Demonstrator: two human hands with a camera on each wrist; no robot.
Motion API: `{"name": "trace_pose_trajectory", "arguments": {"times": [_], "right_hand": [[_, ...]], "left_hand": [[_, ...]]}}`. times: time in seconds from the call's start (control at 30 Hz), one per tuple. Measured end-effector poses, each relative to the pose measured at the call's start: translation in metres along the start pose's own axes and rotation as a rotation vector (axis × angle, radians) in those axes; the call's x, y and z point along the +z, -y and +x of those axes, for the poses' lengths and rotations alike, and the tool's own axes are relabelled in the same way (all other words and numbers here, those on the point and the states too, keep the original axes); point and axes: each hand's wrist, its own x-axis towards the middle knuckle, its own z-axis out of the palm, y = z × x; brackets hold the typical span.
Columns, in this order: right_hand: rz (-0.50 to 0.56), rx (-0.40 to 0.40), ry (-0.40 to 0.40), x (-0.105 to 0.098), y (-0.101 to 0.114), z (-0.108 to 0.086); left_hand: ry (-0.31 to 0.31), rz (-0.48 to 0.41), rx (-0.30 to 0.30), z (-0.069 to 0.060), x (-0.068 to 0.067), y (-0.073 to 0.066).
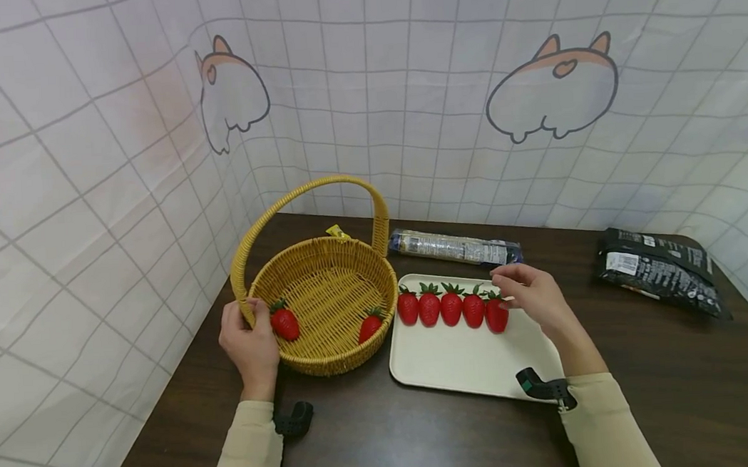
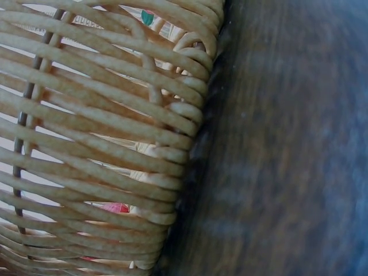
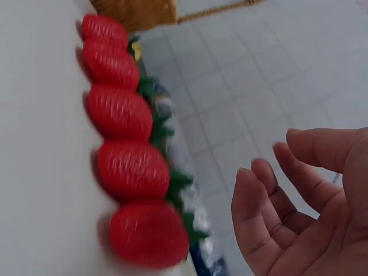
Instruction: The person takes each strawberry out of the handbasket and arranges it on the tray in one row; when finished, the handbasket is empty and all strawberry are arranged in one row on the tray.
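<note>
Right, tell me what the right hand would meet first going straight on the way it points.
For the right hand, likely the nearest strawberry, at the row's end on the tray. The hand's height is unclear, so it might pass above.

Red on strawberries [image 1: 451, 308], green on leaves [image 1: 452, 288], woven yellow on basket [image 1: 331, 365], cream on tray [image 1: 456, 365], grey grid on backdrop [image 1: 406, 124].

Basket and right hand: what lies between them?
In the head view, five strawberries lie in a row on the tray between the basket and the right hand.
</note>
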Motion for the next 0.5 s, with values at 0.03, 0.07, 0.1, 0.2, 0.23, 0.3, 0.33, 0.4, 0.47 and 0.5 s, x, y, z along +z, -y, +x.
{"name": "trace_pose_trajectory", "arguments": {"times": [0.03,0.07,0.1,0.2,0.23,0.3,0.33,0.4,0.47,0.5], "right_hand": [[0.0,-0.017,0.015,0.005,0.005,0.002],[-0.006,-0.035,0.032,0.01,0.011,0.004],[-0.01,-0.054,0.049,0.015,0.018,0.007],[-0.032,-0.112,0.109,0.033,0.039,0.013],[-0.04,-0.134,0.13,0.04,0.046,0.015],[-0.053,-0.166,0.174,0.056,0.059,0.018],[-0.056,-0.188,0.196,0.065,0.064,0.019],[-0.044,-0.218,0.236,0.084,0.072,0.021],[-0.014,-0.251,0.25,0.103,0.077,0.022],[0.01,-0.264,0.251,0.112,0.078,0.022]], "left_hand": [[0.003,-0.005,0.0,0.0,0.0,0.0],[0.005,-0.011,-0.001,0.0,0.0,0.0],[0.007,-0.013,-0.002,0.0,-0.001,0.0],[0.016,-0.016,-0.003,0.0,-0.001,-0.001],[0.018,-0.016,-0.002,0.0,-0.001,-0.001],[0.019,-0.016,0.001,0.0,-0.001,-0.001],[0.019,-0.015,0.002,0.0,-0.001,-0.001],[0.018,-0.016,0.003,0.0,-0.001,0.0],[0.016,-0.015,0.005,0.0,-0.001,0.0],[0.016,-0.015,0.006,0.0,-0.001,0.0]]}}
